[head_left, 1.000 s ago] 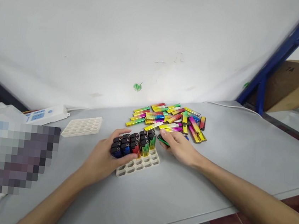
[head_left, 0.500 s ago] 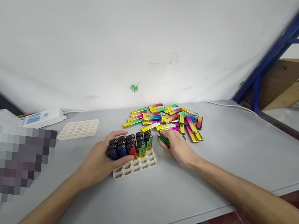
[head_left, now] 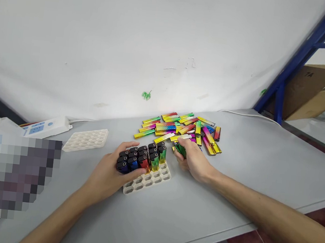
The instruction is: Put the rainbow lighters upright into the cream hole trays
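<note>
A white honeycomb tray point(head_left: 148, 180) lies on the grey table, its far rows filled with upright lighters point(head_left: 143, 157) with black caps. My left hand point(head_left: 107, 175) curls round the tray's left side and the lighters standing there. Just right of the tray, my right hand point(head_left: 194, 161) is closed on a green lighter point(head_left: 180, 149). Behind it lies a heap of shiny multicoloured lighters point(head_left: 180, 128).
A second, empty honeycomb tray point(head_left: 86, 139) lies at the left. Further left are a white power strip point(head_left: 47, 126) and a blurred patch. A blue rack post point(head_left: 298, 60) and cardboard boxes point(head_left: 313, 91) stand at the right. The table's front edge runs diagonally at lower right.
My right hand has picked the green lighter off the table at the heap's near edge and lifted it slightly toward the tray. My left hand has kept its place at the tray.
</note>
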Action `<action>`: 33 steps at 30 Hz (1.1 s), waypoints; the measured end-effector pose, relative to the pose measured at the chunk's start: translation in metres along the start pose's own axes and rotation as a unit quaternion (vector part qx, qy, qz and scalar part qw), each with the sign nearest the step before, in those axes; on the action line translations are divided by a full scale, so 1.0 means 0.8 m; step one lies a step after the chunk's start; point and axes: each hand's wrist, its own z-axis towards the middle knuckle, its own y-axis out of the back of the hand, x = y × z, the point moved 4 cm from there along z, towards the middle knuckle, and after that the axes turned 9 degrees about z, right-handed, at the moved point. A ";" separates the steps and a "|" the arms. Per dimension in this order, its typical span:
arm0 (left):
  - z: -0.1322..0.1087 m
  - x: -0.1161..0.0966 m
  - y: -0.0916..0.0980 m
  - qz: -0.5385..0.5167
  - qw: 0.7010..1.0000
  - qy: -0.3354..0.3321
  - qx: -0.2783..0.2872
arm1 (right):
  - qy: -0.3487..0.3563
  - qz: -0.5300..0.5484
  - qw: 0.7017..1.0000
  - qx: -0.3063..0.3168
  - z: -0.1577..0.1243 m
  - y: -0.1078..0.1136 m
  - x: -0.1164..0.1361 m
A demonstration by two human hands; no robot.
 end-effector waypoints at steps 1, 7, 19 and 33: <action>0.000 0.000 0.000 0.001 1.000 0.001 0.000 | 0.000 0.003 1.000 -0.005 0.000 0.001 0.000; -0.001 -0.001 0.000 0.000 1.000 -0.003 0.001 | 0.011 -0.013 1.000 -0.007 0.000 0.002 -0.003; 0.001 0.005 0.005 0.013 0.999 -0.025 0.018 | 0.152 -0.197 0.965 0.082 -0.011 0.003 0.042; 0.001 0.008 0.008 0.030 0.999 -0.028 0.028 | 0.222 -0.331 0.914 0.075 -0.012 -0.007 0.033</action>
